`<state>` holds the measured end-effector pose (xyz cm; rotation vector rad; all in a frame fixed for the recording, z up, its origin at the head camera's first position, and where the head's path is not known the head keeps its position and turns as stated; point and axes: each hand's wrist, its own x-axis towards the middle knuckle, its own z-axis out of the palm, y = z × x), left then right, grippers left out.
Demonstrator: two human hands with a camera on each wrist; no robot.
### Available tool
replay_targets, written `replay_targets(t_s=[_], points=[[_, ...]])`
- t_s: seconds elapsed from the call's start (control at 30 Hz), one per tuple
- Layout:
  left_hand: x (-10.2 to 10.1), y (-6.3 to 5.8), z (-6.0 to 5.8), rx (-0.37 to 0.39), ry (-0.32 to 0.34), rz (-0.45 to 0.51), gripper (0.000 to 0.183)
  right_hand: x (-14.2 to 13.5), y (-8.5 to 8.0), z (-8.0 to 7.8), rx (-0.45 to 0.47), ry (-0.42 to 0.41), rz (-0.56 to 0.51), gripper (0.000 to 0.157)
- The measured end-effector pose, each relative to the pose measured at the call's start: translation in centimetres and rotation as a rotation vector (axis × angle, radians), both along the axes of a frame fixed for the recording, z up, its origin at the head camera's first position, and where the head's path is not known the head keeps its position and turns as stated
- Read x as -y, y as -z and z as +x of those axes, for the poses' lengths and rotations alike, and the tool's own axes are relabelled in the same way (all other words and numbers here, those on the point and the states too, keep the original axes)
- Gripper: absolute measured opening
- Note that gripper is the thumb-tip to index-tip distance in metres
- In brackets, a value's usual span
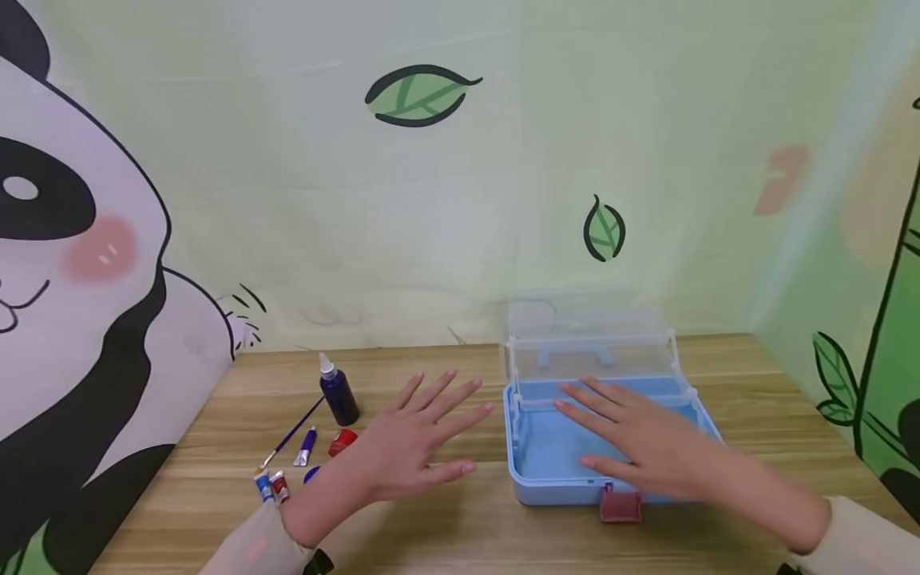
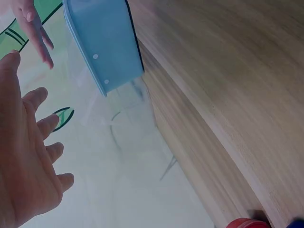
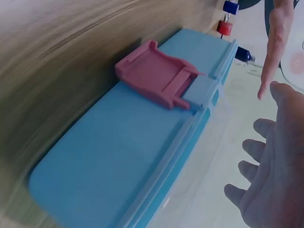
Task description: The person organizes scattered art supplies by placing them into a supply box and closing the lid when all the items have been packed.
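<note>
Head view, L to R: panda print [image 1: 72,335] on the backdrop [image 1: 287,200], w/ 2 leaf prints [image 1: 420,96] farther R. On the wood-grain table [image 1: 460,535], L side: 1 paintbrush [image 1: 293,431] lying slanted, bristles toward near L; blue tube [image 1: 263,486] & red tube [image 1: 279,485] side by side, just by the L sleeve [image 1: 255,543]; violet-blue tube [image 1: 306,446]; dark bottle [image 1: 340,395] upright w/ white nozzle; red pot [image 1: 342,442]; blue pot [image 1: 311,473], mostly hidden by the L wrist. L hand [image 1: 410,447]: above table, betw. paints & box, fingers straight, spread wide, thumb out, nothing in it. Next, light-blue box [image 1: 553,493] on table's R half, clear lid [image 1: 589,323] raised at back, pink latch [image 1: 621,505] hanging at front. R hand [image 1: 650,435]: over box's front R part, also bare, fingers straight & parted, tips pointing L. Wrist views show both hands apart from the box.
</note>
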<state>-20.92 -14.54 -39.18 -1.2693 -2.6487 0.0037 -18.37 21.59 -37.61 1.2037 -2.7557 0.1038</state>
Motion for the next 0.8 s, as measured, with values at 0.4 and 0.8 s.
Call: replay_targets(t_s=[0.4, 0.8], points=[[-0.6, 0.2, 0.5, 0.048, 0.033, 0.002, 0.066, -5.9, -0.1, 0.7, 0.075, 0.183, -0.113, 0.066], [-0.8, 0.1, 0.8, 0.013, 0.033, -0.032, 0.062, -11.5, 0.1, -0.8, 0.144, 0.377, -0.198, 0.066]])
